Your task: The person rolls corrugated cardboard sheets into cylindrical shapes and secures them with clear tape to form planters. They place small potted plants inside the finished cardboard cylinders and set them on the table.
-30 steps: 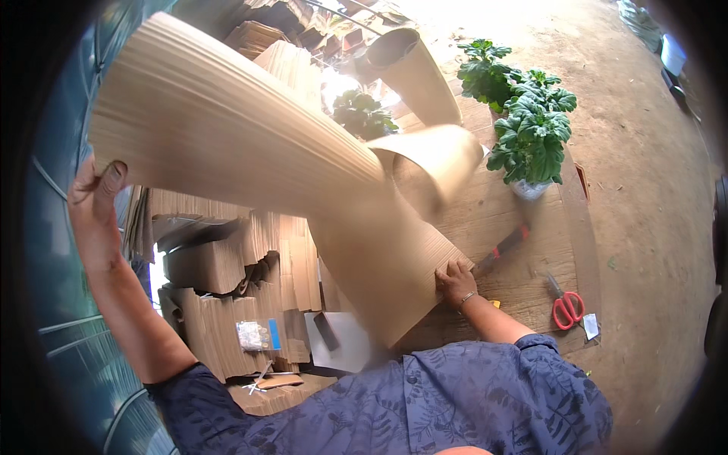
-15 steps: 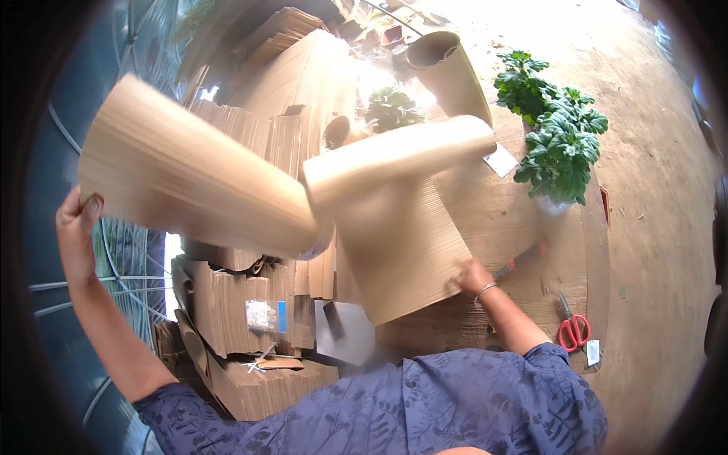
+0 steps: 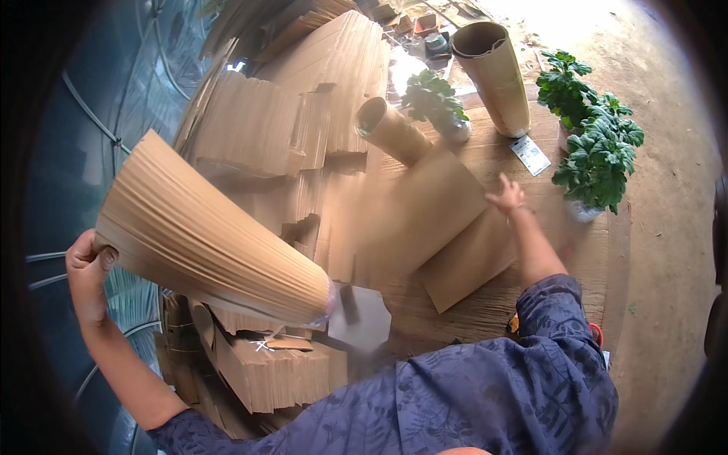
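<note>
**Ribbed cardboard roll [image 3: 216,235] pinched at its wide end**

The roll is held tilted at the left of the frame, its rim pinched by the left grip [image 3: 89,274]. The right grip [image 3: 506,196] is spread, with nothing clasped, beside a flat cardboard sheet [image 3: 436,205] right of centre on the desk [image 3: 565,262]; contact cannot be told. The roll is judged light, stiff along its ribs and easily creased, best held around its middle.

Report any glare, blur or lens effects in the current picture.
Head view: glare washes out the ground toward the top; head view: blur smears the left part of the flat cardboard sheet near the right hand, while the ribbed cardboard roll in the left hand looks sharper; head view: dark fisheye rim on both sides.
</note>
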Available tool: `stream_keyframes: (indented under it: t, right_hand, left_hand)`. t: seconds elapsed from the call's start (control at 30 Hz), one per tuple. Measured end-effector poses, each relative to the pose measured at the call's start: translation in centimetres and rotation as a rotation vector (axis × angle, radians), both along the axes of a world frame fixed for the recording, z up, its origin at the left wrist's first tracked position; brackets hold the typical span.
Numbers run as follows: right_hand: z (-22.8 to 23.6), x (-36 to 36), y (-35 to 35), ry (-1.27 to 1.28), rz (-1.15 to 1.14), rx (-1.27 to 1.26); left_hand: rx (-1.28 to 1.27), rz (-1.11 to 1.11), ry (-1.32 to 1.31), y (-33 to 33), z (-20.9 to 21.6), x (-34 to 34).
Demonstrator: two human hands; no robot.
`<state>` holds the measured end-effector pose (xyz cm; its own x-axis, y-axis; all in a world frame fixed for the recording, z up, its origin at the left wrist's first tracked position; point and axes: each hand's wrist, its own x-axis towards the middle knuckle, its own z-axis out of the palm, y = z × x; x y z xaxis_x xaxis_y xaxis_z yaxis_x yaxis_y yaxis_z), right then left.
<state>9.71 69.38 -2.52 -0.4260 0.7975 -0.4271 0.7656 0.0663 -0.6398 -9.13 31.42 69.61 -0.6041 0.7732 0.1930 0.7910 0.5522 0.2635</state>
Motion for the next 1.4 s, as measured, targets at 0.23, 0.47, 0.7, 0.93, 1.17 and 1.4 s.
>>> stream_keyframes:
  t: [0.23, 0.47, 0.7, 0.93, 1.17, 1.4]
  right_hand:
    - [-2.1, -1.9, -17.9, -0.155, 0.334, 0.084]
    - [-0.2, 3.3, -23.5, 0.137, 0.112, -0.125]
    - [-2.4, 11.7, -20.3, 0.147, 0.113, -0.187]
    - [-2.4, 13.6, -21.8, 0.081, 0.105, -0.085]
    - [-2.3, 13.3, -21.9, 0.095, 0.101, -0.051]
    - [-1.1, 12.6, -19.5, 0.184, 0.149, -0.142]
  left_hand:
    - [0.023, -0.185, -0.097, 5.7, -5.2, 1.1]
    - [0.098, -0.459, -0.201, 17.8, -16.6, 0.8]
    - [0.123, -0.421, -0.150, 31.5, -34.3, -1.4]
    - [0.029, -0.175, -0.244, 38.1, -44.4, -1.0]
    - [0.243, -0.245, -0.244, 36.2, -45.1, 0.2]
    - [-0.039, -0.343, -0.261, 25.2, -48.9, -0.2]
